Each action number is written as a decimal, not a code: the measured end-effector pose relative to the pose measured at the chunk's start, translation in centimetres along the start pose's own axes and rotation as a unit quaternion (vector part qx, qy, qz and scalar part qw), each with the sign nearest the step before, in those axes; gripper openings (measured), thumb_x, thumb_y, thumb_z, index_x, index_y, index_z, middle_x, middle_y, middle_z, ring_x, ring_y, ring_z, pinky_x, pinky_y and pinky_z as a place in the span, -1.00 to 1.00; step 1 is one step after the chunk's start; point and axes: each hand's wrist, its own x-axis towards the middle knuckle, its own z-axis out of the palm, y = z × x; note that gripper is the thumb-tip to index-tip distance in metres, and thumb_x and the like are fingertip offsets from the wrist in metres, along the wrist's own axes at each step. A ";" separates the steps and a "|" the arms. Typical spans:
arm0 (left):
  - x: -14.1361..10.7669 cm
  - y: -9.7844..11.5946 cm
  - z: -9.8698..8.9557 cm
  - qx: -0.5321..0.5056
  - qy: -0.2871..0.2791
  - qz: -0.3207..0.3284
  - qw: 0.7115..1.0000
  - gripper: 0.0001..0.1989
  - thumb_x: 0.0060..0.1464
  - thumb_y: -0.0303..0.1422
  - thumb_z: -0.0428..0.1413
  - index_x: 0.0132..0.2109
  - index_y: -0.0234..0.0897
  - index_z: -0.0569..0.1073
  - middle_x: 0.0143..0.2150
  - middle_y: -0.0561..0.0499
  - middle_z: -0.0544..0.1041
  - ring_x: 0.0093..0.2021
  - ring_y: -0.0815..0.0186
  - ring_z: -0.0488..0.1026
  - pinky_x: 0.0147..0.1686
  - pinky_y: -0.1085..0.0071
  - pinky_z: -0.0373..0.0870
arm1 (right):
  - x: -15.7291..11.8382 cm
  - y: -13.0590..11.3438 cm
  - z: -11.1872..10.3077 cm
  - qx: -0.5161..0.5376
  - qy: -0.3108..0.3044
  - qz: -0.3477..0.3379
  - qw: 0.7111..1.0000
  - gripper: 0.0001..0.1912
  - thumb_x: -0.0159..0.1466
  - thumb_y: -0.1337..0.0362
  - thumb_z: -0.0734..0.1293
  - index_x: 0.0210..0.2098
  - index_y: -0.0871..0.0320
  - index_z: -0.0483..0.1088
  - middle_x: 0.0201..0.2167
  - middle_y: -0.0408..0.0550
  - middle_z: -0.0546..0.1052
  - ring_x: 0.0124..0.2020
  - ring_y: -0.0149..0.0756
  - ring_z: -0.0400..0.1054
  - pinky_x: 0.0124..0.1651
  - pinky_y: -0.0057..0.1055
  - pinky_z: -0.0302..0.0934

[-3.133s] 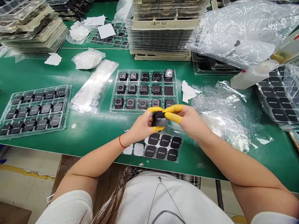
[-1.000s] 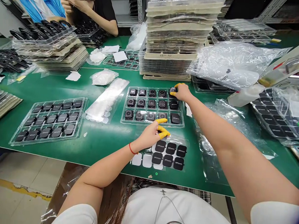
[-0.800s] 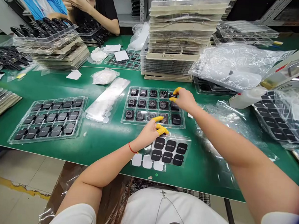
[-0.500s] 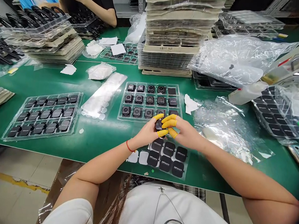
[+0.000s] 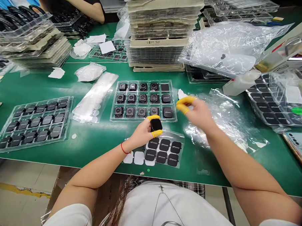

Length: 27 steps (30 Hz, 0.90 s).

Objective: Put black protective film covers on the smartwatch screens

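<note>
My left hand [image 5: 140, 135], with yellow finger cots, grips a black square watch case [image 5: 156, 125] by its edges, its dark glossy face up. To the right, my right hand [image 5: 199, 113] is raised with its yellow-tipped fingers drawn together. Whatever they may pinch is hidden or too small to make out. Beyond the left hand lies a clear tray [image 5: 114, 115] holding rows of watch cases, some showing round sensor backs and a few at the right with black covers. Below the held case is a sheet of black square stickers [image 5: 164, 145] with white lettering, partly peeled down to white squares.
On the left stands another tray of black squares [image 5: 35, 122]. A strip of clear film [image 5: 98, 94] lies beside the middle tray. Crumpled plastic [image 5: 223, 122], a white bottle [image 5: 241, 83] and a phone [image 5: 296, 142] are at the right. Tall stacked trays [image 5: 156, 50] rise behind; a co-worker's arm [image 5: 80, 5] shows beyond.
My right hand has left the watch case and moved up and right. My left hand keeps hold of the case, whose dark face now shows. The view has shifted slightly.
</note>
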 end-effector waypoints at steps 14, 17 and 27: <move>-0.5 0.3 -0.2 0.005 -0.015 0.012 1.000 -0.44 0.00 -0.35 0.28 0.12 -0.19 0.27 -0.13 0.00 0.43 -0.22 0.37 0.45 -0.18 0.38 0.46 | 2.1 2.7 1.4 -0.196 -0.006 0.027 0.980 -0.80 0.21 0.36 0.25 -0.26 0.17 0.52 -0.30 0.10 0.52 -0.22 -0.04 0.37 -0.12 -0.11 0.25; -0.4 0.4 -0.3 0.014 -0.010 0.020 1.000 -0.42 -0.01 -0.36 0.28 0.15 -0.22 0.28 -0.20 0.01 0.47 -0.27 0.37 0.45 -0.26 0.41 0.43 | -1.4 -1.1 2.0 -0.072 -0.040 -0.187 0.979 -0.89 0.26 0.25 0.32 -0.33 0.05 0.50 -0.26 -0.02 0.54 -0.17 -0.11 0.35 -0.05 -0.11 0.24; -0.5 0.2 -0.7 0.033 -0.056 0.067 0.996 -0.42 -0.04 -0.34 0.31 0.13 -0.21 0.33 -0.04 -0.04 0.50 -0.21 0.36 0.45 -0.19 0.42 0.43 | -4.4 -3.4 4.6 -0.039 -0.024 -0.359 0.932 -0.83 0.36 0.29 0.29 -0.22 0.00 0.55 -0.29 -0.04 0.51 -0.26 -0.22 0.27 -0.18 -0.22 0.23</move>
